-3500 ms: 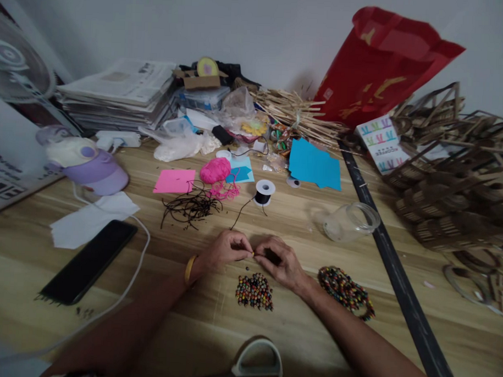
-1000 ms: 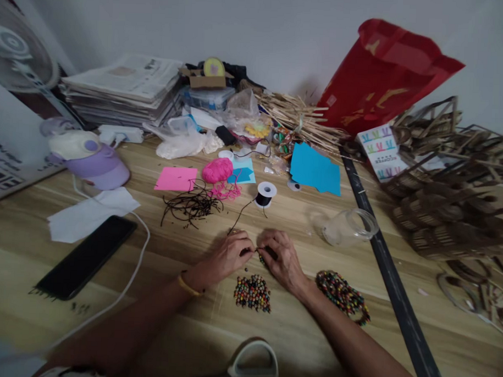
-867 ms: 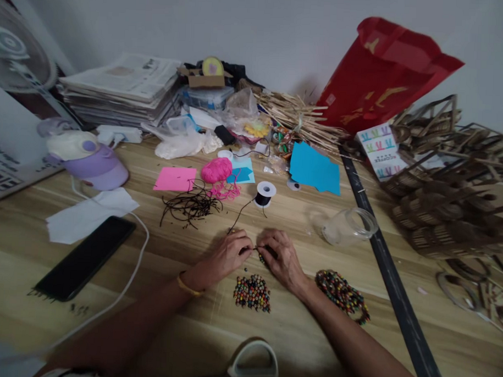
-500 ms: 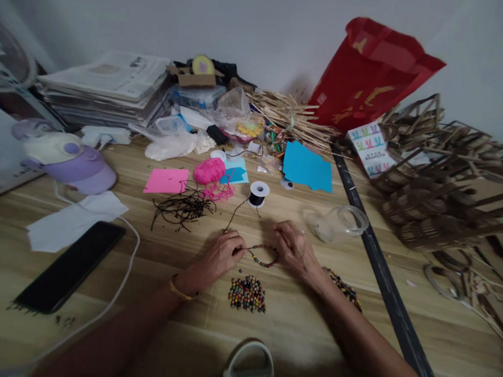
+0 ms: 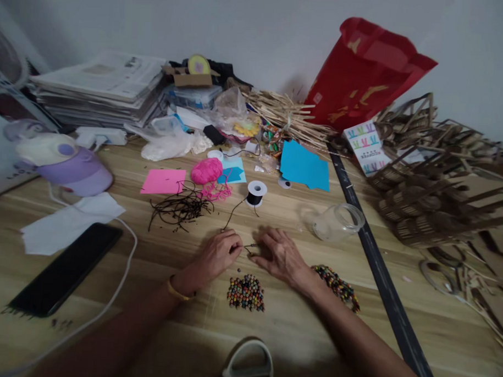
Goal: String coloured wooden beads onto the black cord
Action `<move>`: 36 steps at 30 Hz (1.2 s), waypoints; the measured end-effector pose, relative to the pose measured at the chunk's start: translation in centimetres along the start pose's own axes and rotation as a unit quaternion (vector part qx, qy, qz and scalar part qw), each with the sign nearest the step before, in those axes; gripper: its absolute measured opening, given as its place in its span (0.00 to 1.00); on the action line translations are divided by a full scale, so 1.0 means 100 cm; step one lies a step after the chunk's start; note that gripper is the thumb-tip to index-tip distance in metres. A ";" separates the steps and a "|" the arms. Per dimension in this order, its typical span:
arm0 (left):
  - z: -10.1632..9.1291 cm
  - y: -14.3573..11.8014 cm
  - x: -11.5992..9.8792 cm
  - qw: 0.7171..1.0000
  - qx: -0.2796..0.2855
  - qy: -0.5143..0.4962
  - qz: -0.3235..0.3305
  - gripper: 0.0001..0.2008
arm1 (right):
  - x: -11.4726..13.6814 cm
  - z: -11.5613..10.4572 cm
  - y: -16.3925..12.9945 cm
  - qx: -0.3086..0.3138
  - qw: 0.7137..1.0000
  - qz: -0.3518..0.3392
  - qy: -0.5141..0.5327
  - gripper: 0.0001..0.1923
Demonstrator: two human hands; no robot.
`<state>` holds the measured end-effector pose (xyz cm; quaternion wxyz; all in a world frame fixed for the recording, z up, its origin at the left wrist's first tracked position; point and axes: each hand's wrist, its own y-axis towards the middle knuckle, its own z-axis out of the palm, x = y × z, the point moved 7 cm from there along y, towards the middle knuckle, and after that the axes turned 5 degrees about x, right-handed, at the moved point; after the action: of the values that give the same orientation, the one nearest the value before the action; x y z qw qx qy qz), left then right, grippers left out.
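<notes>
My left hand (image 5: 219, 252) is closed, thumb and fingers pinched on thin black cord (image 5: 245, 247) left of a bead strand. My right hand (image 5: 281, 254) lies palm down over the strand with its fingers stretched out and the thumb apart. Only a few beads of the strand (image 5: 253, 245) show at its fingertips; the rest is hidden underneath. Just below the hands is a pile of small multicoloured wooden beads (image 5: 246, 293). Strung beads (image 5: 337, 286) lie beside my right forearm. A white spool of black cord (image 5: 256, 193) stands beyond the hands.
A clear glass jar (image 5: 339, 222) lies right of the spool. Tangled black cord (image 5: 180, 205) and pink yarn (image 5: 206, 170) are at the left. A black phone (image 5: 67, 269) and white cable (image 5: 127, 268) flank my left arm. A scissors handle (image 5: 249, 361) shows at the front edge.
My right hand has spread out and shifted slightly left, now covering most of the bead strand that showed as a loop. My left hand keeps its pinch near the same spot.
</notes>
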<state>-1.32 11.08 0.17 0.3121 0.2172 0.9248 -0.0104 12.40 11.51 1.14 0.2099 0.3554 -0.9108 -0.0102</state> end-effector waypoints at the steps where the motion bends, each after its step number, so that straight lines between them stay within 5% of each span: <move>1: 0.001 0.000 0.000 1.000 -0.001 0.002 0.001 0.07 | 0.002 0.003 0.000 -0.002 1.000 0.002 0.001 0.17; 11: 0.000 -0.001 -0.001 1.000 -0.011 0.003 0.005 0.08 | 0.010 0.016 0.000 -0.024 1.000 -0.003 0.006 0.06; 30: -0.001 -0.001 0.002 1.000 -0.023 0.008 0.015 0.08 | 0.013 0.012 0.003 -0.047 0.998 -0.032 0.026 0.04; 36: -0.003 -0.001 0.002 1.000 -0.016 0.007 0.016 0.08 | -0.008 0.004 0.001 -0.050 0.992 0.002 0.116 0.07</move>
<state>-1.63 11.09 0.28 0.3095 0.2275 0.9232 0.0107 12.73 12.02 0.49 0.3320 0.3415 -0.8792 -0.0137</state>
